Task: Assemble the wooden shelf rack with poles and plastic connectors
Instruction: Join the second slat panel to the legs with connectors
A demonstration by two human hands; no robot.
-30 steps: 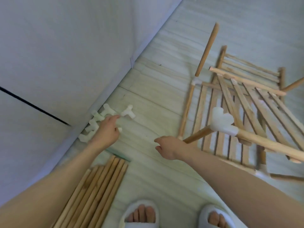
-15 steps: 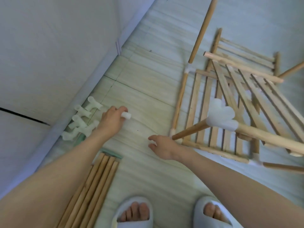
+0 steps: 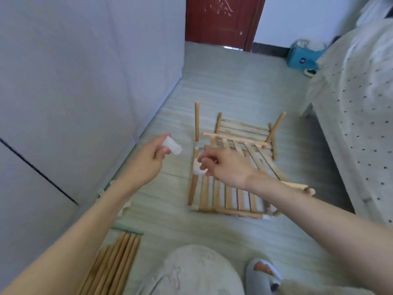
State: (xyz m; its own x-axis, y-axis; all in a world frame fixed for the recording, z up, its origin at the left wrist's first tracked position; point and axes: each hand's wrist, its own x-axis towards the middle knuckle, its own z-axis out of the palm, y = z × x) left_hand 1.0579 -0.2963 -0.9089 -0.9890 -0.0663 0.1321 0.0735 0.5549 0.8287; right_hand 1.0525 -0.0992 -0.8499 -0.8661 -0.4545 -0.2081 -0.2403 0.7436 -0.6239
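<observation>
My left hand (image 3: 148,160) is raised above the floor and pinches a loose white plastic connector (image 3: 172,146). The part-built wooden rack (image 3: 231,196) lies on the floor ahead, made of slatted panels with poles sticking up, one upright pole (image 3: 197,122) at its left corner. A loose pole (image 3: 234,138) rests across the far panel. My right hand (image 3: 225,167) hovers over the rack's left side, its curled fingers closed on a fitted white connector (image 3: 197,170) that tops a short pole (image 3: 192,189).
A bundle of spare poles (image 3: 114,267) lies at lower left, and spare connectors (image 3: 125,207) sit along the white wall panel (image 3: 74,103). A bed (image 3: 357,124) borders the right. A red door (image 3: 223,18) and a blue box (image 3: 302,58) are far ahead. My knee (image 3: 191,273) and slipper (image 3: 263,271) are below.
My left hand picked a connector from the pile by the wall and lifted it toward the rack. My right hand rose from the floor to the rack's connector. The view tilted up.
</observation>
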